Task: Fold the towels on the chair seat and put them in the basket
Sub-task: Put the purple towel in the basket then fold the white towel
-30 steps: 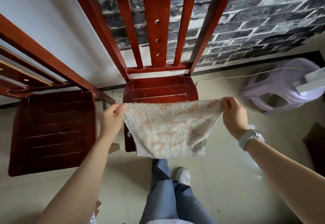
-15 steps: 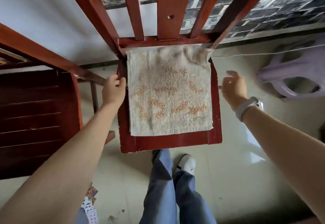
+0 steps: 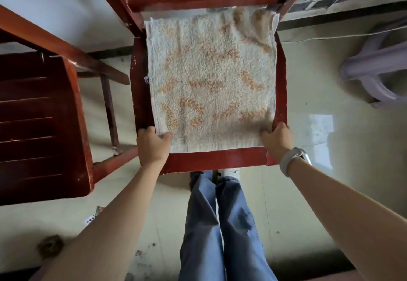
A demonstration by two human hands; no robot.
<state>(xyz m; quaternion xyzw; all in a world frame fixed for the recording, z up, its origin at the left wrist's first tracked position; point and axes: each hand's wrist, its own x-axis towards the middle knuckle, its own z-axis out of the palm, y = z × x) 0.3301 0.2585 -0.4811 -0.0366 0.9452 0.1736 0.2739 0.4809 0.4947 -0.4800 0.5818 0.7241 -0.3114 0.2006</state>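
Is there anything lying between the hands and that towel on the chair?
Nothing visible. The left hand and right hand each pinch a near corner of the towel, which lies spread on the chair seat. No basket is in view.

The towel is rough, nubbly terry cloth, matt. The chair is red-brown lacquered wood, glossy, chipped along its edges. At 3 o'clock, the stool is smooth plastic. The floor is shiny tile.

Towel flat on chair seat
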